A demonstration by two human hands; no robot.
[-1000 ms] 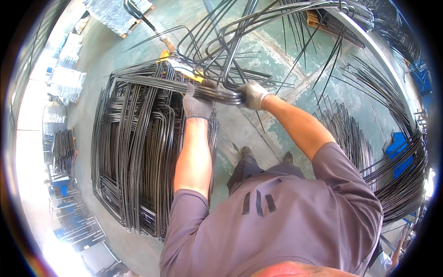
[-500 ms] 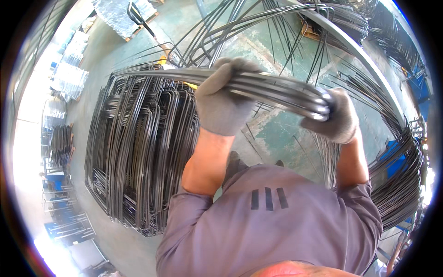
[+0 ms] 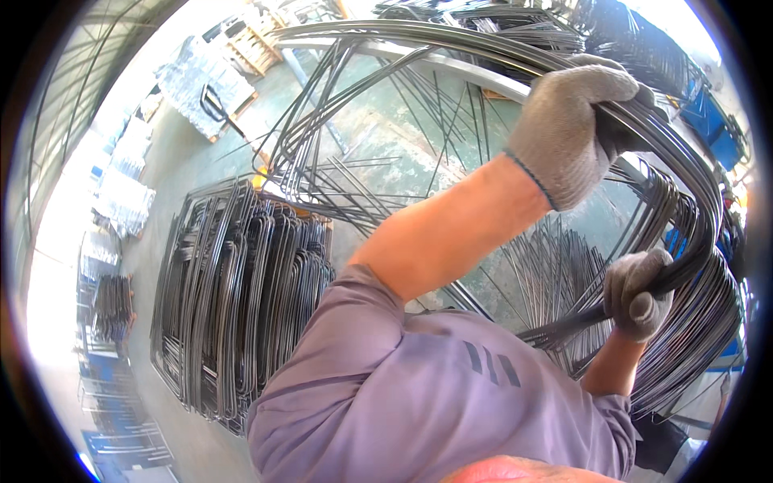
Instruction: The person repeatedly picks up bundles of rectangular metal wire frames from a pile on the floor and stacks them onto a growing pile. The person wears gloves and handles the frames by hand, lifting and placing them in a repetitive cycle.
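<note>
We hold a thick bundle of dark, shiny, bent metal rods (image 3: 711,201) well to the right of our landmark, the broad stack of dark bent metal frames (image 3: 241,298). The bundle's long axis lies crosswise: its upper stretch runs rightward from well beyond the stack, and its rounded bend points away from the stack, off to the right. From that bend a lower leg slopes back toward the stack; we cannot make out its end near our shirt. The wide lens curves these lines, so we cannot tell how straight the rods are.

Our left hand (image 3: 568,133), in a grey knitted glove, is closed round the upper stretch, right of the stack and farther out than it. Our right hand (image 3: 636,296), gloved likewise, is wrapped round the lower leg, farther right of the stack again.

A tangle of dark bent rods (image 3: 294,173) sits just beyond the stack, toward its right, with a yellow part (image 3: 259,179) at the stack's far edge. A pale grey metal beam (image 3: 475,75) crosses well beyond the stack. To the stack's right, past our greyish-purple shirt (image 3: 435,402), thin dark rods (image 3: 555,266) fan out, and a dense sheaf of long dark rods (image 3: 700,346) lies farther right still. Beyond the stack we see a silvery wrapped load (image 3: 197,84).
</note>
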